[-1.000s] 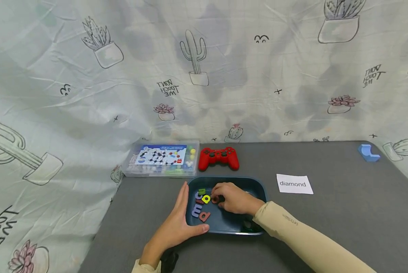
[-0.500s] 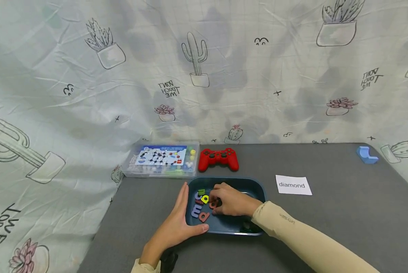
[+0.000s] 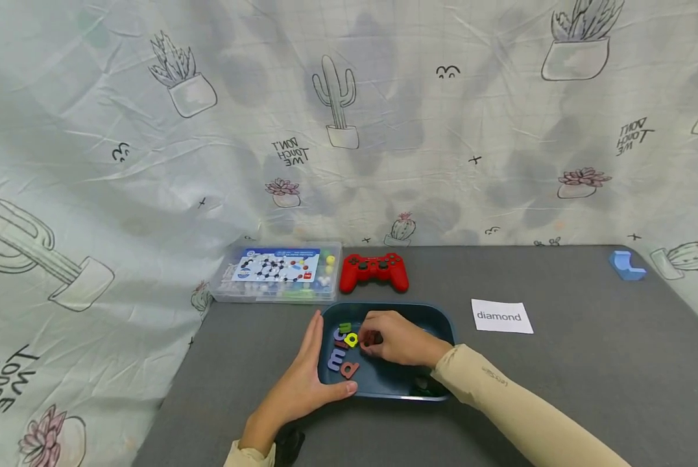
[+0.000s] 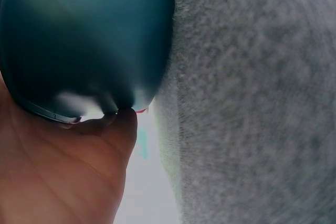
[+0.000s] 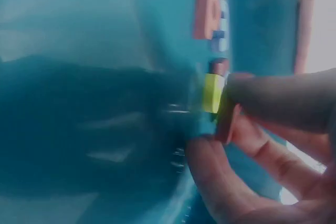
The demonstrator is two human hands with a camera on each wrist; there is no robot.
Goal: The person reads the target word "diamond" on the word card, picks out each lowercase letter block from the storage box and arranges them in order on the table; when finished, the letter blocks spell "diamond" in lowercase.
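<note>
A dark blue tray [image 3: 378, 384] holds several small letters at its left end. My left hand [image 3: 302, 389] lies against the tray's left side, fingers straight along the wall and thumb over the front rim; the left wrist view shows it close at the rim. Inside the tray, my right hand [image 3: 398, 338] pinches a reddish-brown letter [image 5: 229, 123], tilted on edge and partly hidden by fingers. Just left of it sits a yellow letter [image 3: 351, 340]. Around that are a green n [image 3: 345, 328], a dark red letter [image 3: 341, 345], a purple m [image 3: 335, 360] and an orange-red letter [image 3: 349, 370].
Behind the tray lie a clear plastic case [image 3: 276, 272] and a red game controller [image 3: 374, 271]. A white card reading "diamond" [image 3: 502, 316] lies to the right on the grey table [image 3: 565, 370]. A blue curved piece [image 3: 627, 266] sits at the far right. A patterned cloth [image 3: 407, 149] hangs behind.
My right hand shifts slightly left toward the letters, then a little back. The reddish-brown letter in its fingers shows less face now than half a second ago. My left hand stays put.
</note>
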